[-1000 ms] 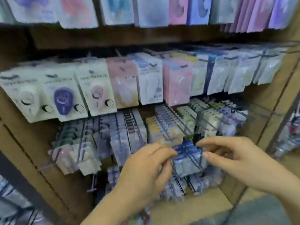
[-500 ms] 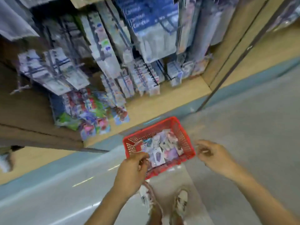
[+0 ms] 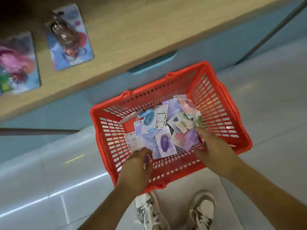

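Bare left hand (image 3: 137, 165), bare right hand (image 3: 211, 146), forearms bare as far as they show, low left sneaker (image 3: 144, 211) and right sneaker (image 3: 201, 209), white with grey-brown panels, white laces, pale rounded toe caps

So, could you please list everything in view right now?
Basket: one, red plastic, on the floor before the shelf.
Packets: a loose pile, too many to count; purple, blue, pink, white; inside the basket.
Shelf packets: two, blue-backed with pink and brown contents, lying flat, upper left.
Shelf: one, light wood, across the top.
Plinth: one, teal, under the shelf.
Floor: grey tiles.
Shoes: two, white and grey, bottom edge.
Left hand: over the basket's near-left corner, grip unclear.
Right hand: fingers touching the packets, right side.
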Demonstrator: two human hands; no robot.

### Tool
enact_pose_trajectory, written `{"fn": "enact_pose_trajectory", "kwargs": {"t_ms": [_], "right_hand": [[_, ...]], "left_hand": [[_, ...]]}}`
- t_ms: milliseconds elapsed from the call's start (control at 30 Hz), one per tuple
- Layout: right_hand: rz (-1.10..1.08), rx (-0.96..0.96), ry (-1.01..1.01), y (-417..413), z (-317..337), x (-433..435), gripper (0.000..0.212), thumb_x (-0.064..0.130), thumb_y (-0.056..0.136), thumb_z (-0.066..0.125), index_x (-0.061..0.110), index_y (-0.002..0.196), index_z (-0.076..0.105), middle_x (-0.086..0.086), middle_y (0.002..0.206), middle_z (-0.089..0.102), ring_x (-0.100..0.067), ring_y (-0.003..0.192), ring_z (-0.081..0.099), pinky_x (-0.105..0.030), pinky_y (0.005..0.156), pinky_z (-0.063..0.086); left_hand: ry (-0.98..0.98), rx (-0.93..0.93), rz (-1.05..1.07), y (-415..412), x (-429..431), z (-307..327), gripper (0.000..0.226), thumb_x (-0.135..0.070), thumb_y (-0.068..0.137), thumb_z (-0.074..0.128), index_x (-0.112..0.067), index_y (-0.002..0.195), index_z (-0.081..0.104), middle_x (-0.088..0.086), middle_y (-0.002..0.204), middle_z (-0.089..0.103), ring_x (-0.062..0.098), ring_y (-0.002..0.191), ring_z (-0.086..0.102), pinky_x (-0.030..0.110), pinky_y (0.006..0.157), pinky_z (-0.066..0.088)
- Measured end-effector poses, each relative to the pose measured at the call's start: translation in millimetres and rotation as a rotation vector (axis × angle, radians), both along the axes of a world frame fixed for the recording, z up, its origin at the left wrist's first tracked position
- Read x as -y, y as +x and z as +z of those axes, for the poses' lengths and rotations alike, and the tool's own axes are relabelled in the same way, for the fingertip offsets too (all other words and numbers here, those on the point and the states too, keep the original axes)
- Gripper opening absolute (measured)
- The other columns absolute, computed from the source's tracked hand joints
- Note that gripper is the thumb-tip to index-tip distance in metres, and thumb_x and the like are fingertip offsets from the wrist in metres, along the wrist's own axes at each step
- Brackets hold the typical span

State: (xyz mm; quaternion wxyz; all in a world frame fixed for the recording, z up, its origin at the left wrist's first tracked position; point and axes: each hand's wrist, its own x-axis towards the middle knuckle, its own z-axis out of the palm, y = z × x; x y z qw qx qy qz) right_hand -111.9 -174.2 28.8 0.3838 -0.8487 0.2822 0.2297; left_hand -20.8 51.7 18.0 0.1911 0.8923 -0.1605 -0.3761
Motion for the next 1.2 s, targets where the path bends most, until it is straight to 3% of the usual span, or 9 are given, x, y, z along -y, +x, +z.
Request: {"fn": "enact_pose_trajectory", "kwargs": {"t_ms": [167,333,533,633,733,933,1033,1100,1200], "right_hand": [[0.2,-0.081,-0.213,46,-89,7,0.084,0.042,0.082,0.065,0.033,0.151,0.019,-0.013,0.153,0.026,-0.036,0.14,0.026,-0.046,0.112,0.033],[0.296,-0.193,-0.411,80,-149,7,0.099,0.062,0.079,0.064,0.048,0.149,-0.004,-0.005,0.159,-0.025,-0.043,0.146,-0.018,-0.066,0.108,0.026],[0.363,-0.171,-0.46,89,-188,0,0.085,0.03,0.081,0.074,0.036,0.146,0.02,-0.013,0.155,-0.033,-0.054,0.143,0.003,-0.059,0.099,0.046],[0.342,-0.189,-0.42,91,-184,2,0.093,0.028,0.068,0.087,0.028,0.138,0.026,-0.015,0.156,-0.028,-0.049,0.141,0.019,-0.047,0.089,0.05],[0.221,-0.139,-0.42,90,-165,19,0.088,0.021,0.073,0.08,0.029,0.144,0.03,-0.016,0.16,-0.002,-0.043,0.126,0.048,-0.044,0.089,0.049],[-0.027,0.244,-0.358,64,-104,35,0.069,-0.01,0.079,0.055,0.026,0.138,0.054,-0.01,0.121,0.068,-0.036,0.1,0.066,-0.028,0.081,0.046],[-0.261,0.334,-0.194,55,-67,26,0.061,-0.011,0.085,0.056,0.025,0.135,0.058,0.004,0.109,0.072,-0.013,0.099,0.067,-0.016,0.079,0.046],[-0.626,0.425,0.065,51,-39,21,0.048,-0.015,0.083,0.059,0.017,0.117,0.069,0.011,0.093,0.073,0.001,0.084,0.069,-0.011,0.066,0.052],[-1.034,0.416,0.415,44,17,14,0.036,-0.015,0.081,0.06,0.018,0.088,0.073,0.006,0.074,0.075,-0.01,0.068,0.071,-0.025,0.051,0.056]], "left_hand": [[0.088,0.051,-0.203,27,23,-94,0.048,-0.023,0.091,0.058,-0.029,0.138,0.048,-0.002,0.142,0.047,0.019,0.128,0.044,0.031,0.104,0.042],[0.176,0.134,-0.171,55,59,-154,0.077,-0.049,0.093,0.054,-0.031,0.152,0.009,0.007,0.161,0.008,0.033,0.144,0.016,0.047,0.112,0.034],[0.288,0.093,-0.124,69,71,-192,0.073,-0.051,0.095,0.048,-0.047,0.149,-0.001,0.014,0.158,0.005,0.042,0.129,0.04,0.054,0.098,0.045],[0.205,0.146,-0.132,71,58,-184,0.055,-0.04,0.101,0.039,-0.049,0.149,0.014,0.012,0.149,0.028,0.037,0.116,0.053,0.047,0.089,0.049],[0.001,0.112,0.058,79,40,-167,0.044,-0.029,0.104,0.034,-0.041,0.146,0.037,0.006,0.115,0.056,0.022,0.084,0.057,0.032,0.074,0.045],[-0.133,-0.037,0.458,61,11,-108,0.028,-0.036,0.103,0.04,-0.019,0.099,0.061,-0.002,0.064,0.057,0.007,0.047,0.05,0.019,0.042,0.037],[-0.266,-0.144,0.687,48,4,-68,0.02,-0.031,0.1,0.05,-0.021,0.095,0.065,0.006,0.078,0.071,0.015,0.061,0.068,0.029,0.049,0.055],[-0.319,-0.129,0.753,40,4,-38,0.017,-0.026,0.098,0.057,-0.02,0.09,0.071,0.001,0.079,0.075,0.02,0.071,0.072,0.04,0.064,0.06],[-0.361,-0.071,0.794,36,10,20,0.018,-0.021,0.094,0.063,-0.021,0.079,0.073,-0.006,0.075,0.075,0.019,0.075,0.073,0.041,0.067,0.059]]}}
